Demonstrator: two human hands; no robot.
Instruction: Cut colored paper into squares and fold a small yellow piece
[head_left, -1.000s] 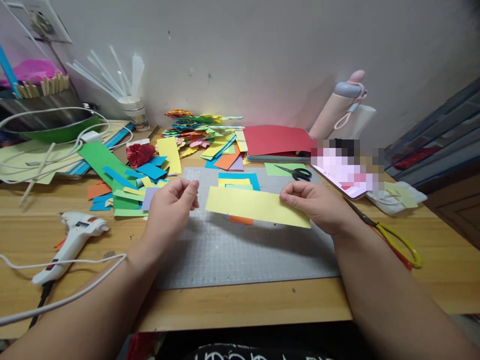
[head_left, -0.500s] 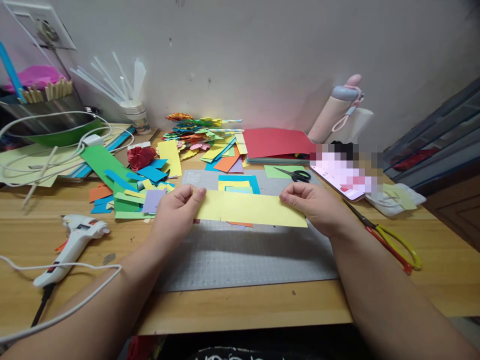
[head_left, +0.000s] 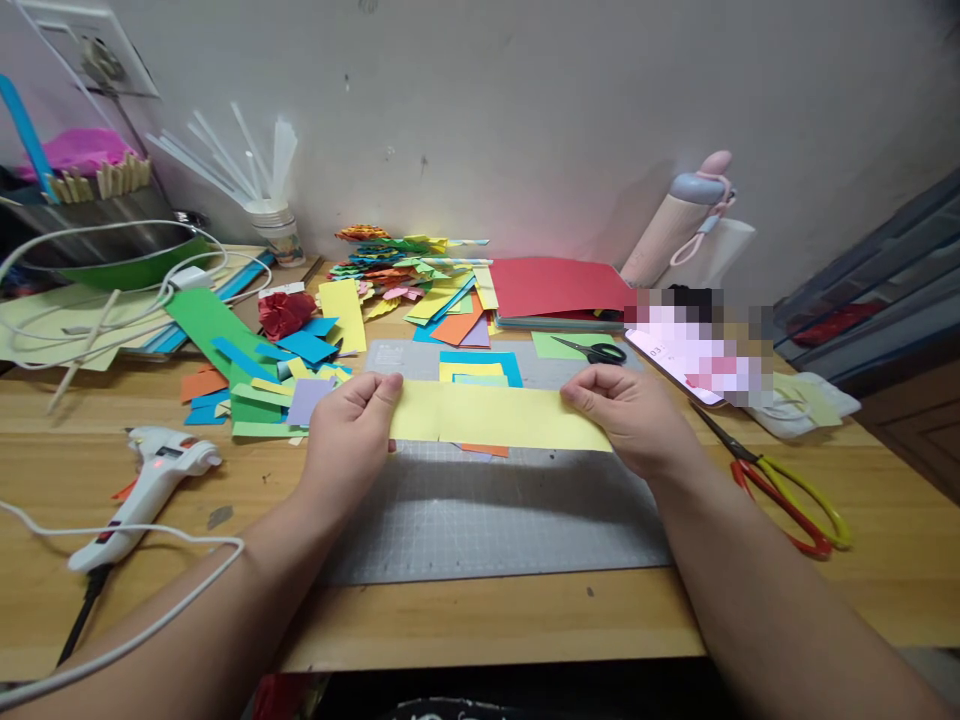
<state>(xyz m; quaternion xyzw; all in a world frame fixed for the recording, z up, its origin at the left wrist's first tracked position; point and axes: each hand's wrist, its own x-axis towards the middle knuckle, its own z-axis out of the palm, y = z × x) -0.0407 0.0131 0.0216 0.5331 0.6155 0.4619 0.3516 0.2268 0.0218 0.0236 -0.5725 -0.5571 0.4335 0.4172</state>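
Observation:
A long yellow paper strip (head_left: 499,415) is stretched level above the grey cutting mat (head_left: 480,525). My left hand (head_left: 352,425) pinches its left end, thumb on top. At the other end, my right hand (head_left: 626,415) grips the strip between thumb and curled fingers. A short crease or cut mark shows near the strip's lower edge, left of its middle. Behind it on the mat lie blue, yellow and green paper pieces (head_left: 507,366), partly hidden by the strip. An orange scrap (head_left: 486,450) peeks out below it.
Left of the mat are a white glue gun (head_left: 146,495) with its cable and a heap of paper scraps (head_left: 259,395). Black scissors (head_left: 596,351), red-and-yellow scissors (head_left: 784,490) and a phone (head_left: 679,365) lie to the right. Red paper (head_left: 562,290) tops a stack behind.
The paper strip stays held between both hands, with its right end now slightly higher. The whole view has shifted a little; nothing has been let go or picked up.

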